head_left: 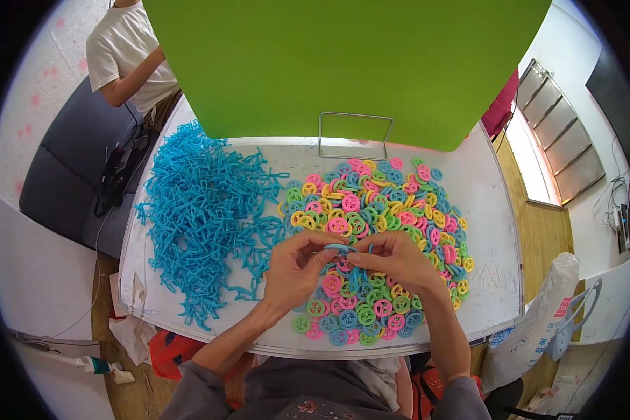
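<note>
Both hands meet over the front middle of the white table. My left hand (295,269) pinches a light blue plastic wheel (337,248) between thumb and fingers. Beside it, my right hand (402,260) is closed on a blue plastic stick-like piece (357,278), part of which hangs below the fingers. The two pieces touch or nearly touch; the fingers hide the exact contact. Under and around my hands spreads a heap of small spoked wheels (383,308) in pink, yellow, green and blue. To the left lies a large tangled pile of blue plastic pieces (196,203).
A green upright panel (343,63) stands across the table's (493,280) far side, with a bent wire stand (357,155) before it. A person (129,63) is at the far left beside a dark sofa (70,168). A white sack (532,322) stands at the right.
</note>
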A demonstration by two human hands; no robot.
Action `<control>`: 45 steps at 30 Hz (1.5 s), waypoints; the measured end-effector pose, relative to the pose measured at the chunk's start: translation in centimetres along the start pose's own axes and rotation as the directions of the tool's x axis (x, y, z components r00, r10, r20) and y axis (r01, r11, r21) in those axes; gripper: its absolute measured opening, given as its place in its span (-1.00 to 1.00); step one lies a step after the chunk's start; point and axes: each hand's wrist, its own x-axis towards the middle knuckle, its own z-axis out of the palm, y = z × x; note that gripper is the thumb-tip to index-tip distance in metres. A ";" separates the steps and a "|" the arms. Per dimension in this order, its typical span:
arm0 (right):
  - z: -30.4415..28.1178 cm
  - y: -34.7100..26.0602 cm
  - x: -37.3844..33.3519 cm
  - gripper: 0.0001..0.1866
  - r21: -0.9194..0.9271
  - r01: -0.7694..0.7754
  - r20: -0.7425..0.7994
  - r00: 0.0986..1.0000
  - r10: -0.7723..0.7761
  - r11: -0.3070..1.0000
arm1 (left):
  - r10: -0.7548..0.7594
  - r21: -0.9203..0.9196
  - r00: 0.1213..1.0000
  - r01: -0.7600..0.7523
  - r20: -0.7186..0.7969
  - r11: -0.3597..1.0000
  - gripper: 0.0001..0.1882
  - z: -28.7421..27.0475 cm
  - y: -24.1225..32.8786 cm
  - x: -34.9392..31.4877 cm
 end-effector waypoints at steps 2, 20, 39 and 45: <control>-0.1 -0.2 -0.3 -0.80 -0.008 0.018 -0.056 0.998 -0.018 1.000 | -0.007 0.002 1.000 0.007 0.004 1.000 -0.86 0.2 0.0 0.0; 0.8 3.3 0.8 -0.73 0.607 -0.233 0.205 0.970 0.133 0.760 | 0.167 0.213 0.986 -0.162 -0.004 0.964 -0.75 0.0 0.3 -0.1; 4.3 1.4 -0.1 -0.64 -0.649 0.482 -0.180 0.654 -0.735 0.588 | 0.021 -0.083 0.976 -0.039 -0.217 0.996 -0.73 0.5 0.1 0.0; 3.7 2.2 0.6 -0.76 -0.599 0.487 -0.234 0.653 -0.720 0.636 | 0.008 -0.061 0.984 -0.019 -0.177 0.998 -0.72 0.5 0.1 -0.2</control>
